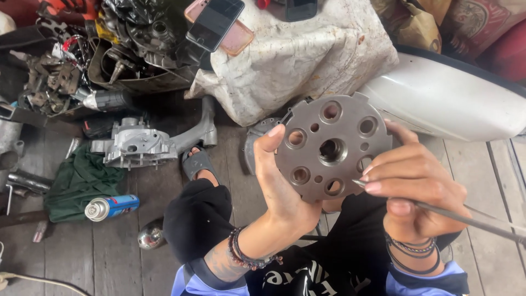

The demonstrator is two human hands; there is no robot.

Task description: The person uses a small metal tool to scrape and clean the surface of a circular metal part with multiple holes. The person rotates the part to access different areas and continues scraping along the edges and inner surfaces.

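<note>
My left hand (282,186) clamps the stiff, heavy-looking drilled metal plate (331,145) by its rim; right hand (411,183) pinches a thin rod (466,219) beside it.

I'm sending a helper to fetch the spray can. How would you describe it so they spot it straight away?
Start at the wooden plank floor, left of the seated person's knee. Beside the crumpled dark green cloth lies a blue spray can on its side. Among the grey metal parts nearby, it alone is bright blue, with a silver top and white nozzle.

Black trousers, blue-cuffed sleeves, dark beaded bracelets on left wrist (245,253), thin black bands on right wrist (412,248), grey sandal (197,163).
</note>
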